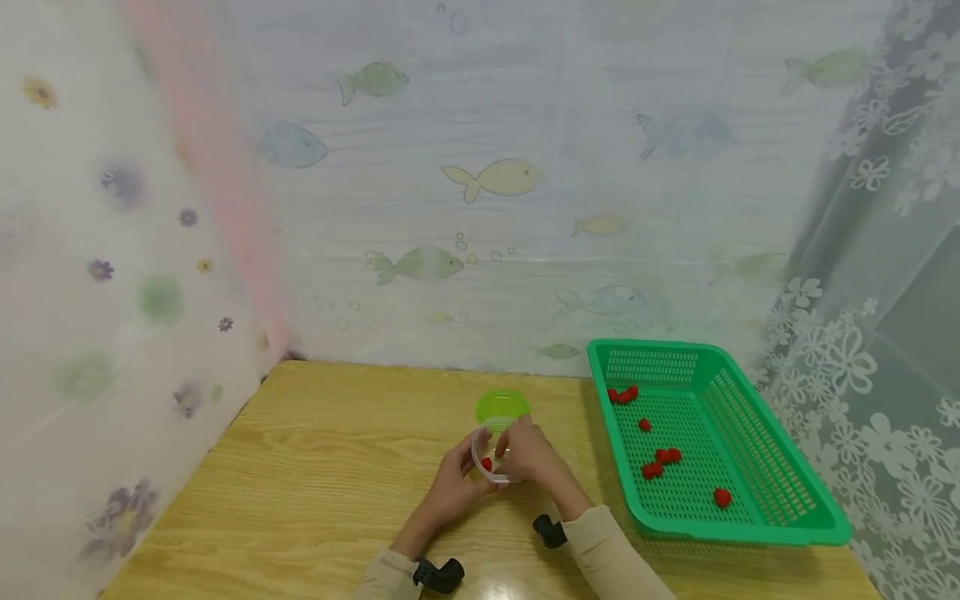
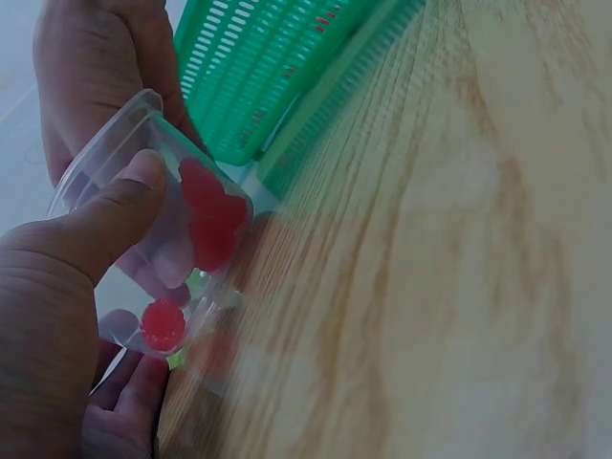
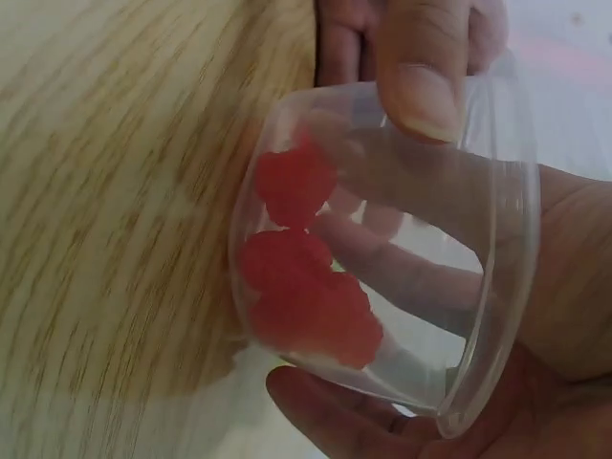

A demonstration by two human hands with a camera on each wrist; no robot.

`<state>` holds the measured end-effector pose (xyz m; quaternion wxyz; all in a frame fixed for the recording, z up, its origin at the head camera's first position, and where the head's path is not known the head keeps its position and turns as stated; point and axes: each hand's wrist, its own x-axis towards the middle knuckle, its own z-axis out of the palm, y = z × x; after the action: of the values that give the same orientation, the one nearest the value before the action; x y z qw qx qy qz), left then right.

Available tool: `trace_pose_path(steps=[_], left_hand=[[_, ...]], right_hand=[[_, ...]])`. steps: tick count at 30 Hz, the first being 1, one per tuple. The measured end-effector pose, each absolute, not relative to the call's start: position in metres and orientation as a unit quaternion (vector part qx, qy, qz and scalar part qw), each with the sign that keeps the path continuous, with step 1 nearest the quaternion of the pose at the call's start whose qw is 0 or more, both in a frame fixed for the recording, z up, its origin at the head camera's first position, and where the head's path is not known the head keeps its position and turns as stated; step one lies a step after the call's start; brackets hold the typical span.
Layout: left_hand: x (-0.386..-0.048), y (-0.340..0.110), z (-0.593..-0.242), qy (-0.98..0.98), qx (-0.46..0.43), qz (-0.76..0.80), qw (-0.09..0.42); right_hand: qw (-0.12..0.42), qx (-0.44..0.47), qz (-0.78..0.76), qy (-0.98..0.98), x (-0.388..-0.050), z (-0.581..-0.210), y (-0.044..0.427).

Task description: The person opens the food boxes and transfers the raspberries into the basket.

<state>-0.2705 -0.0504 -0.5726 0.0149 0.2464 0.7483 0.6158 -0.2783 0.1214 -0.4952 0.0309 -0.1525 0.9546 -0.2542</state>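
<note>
A clear plastic tub (image 1: 480, 450) with several red raspberries (image 3: 296, 182) in its bottom is held just over the wooden table. My left hand (image 1: 456, 479) grips it from the left side, thumb (image 2: 124, 206) pressed on the near wall and fingers around the far side. My right hand (image 1: 528, 454) reaches in through the rim from above. Seen through the wall, its fingers are extended inside the tub, with fingertips close beside the raspberries; no raspberry appears pinched. Behind the tub a round green lid (image 1: 501, 405) lies on the table.
On the right stands a green plastic basket (image 1: 787, 450) with slotted walls, several raspberries (image 1: 667, 456) scattered on its floor. The wooden table (image 1: 322, 467) stretches to the left. Printed curtains (image 1: 420, 192) hang around the table.
</note>
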Motion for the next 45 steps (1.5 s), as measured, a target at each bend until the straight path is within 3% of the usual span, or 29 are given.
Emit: trace_pose_path(steps=[10,25,45], left_hand=[[-0.269,-0.051,-0.570,0.758,0.251,0.602,0.008],[-0.268,-0.050,-0.570,0.730,0.265,0.629,0.007],[-0.268,-0.052,-0.572,0.734,0.258,0.628,0.016]], right_hand=[[0.042,-0.166,-0.230,0.958,-0.281,-0.495,0.123],[0.105,-0.202,-0.246,0.942,-0.281,-0.481,0.129],[0.033,-0.149,-0.287,0.946,-0.277,-0.503,0.126]])
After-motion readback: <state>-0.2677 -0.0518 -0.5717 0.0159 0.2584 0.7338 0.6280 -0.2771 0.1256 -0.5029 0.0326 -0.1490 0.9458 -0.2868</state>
